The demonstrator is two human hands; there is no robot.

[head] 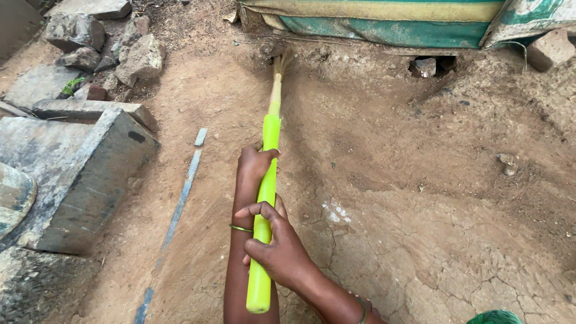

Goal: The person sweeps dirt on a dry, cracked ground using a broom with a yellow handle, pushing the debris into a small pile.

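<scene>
Bare, dry earth fills the view, cracked close to the person and looser and darker farther out, where a green and yellow tarpaulin (384,18) lies along the far edge. A broom (268,180) with a bright green handle is held lengthwise away from the body. The left hand (255,165) is closed around the handle well ahead of the near end, and the right hand (279,246) is wrapped around it behind that, nearer the body, the fingers curled over the top. A thin bangle (241,228) is worn on the left wrist, just beside the rear grip. Beyond the forward grip the handle gives way to pale straw, and the bristle tip (281,63) is pressed to the soil just before the tarpaulin. To the left of both grips a stone slab (78,180) and a heap of rocks (114,48) are seen, with a thin grey strip (180,198) lying between slab and broom. Sweeping is judged to be in hand, at the far reach of a stroke. A pull back towards the body is judged to call for both grips kept firm and the tip kept low on the soil
</scene>
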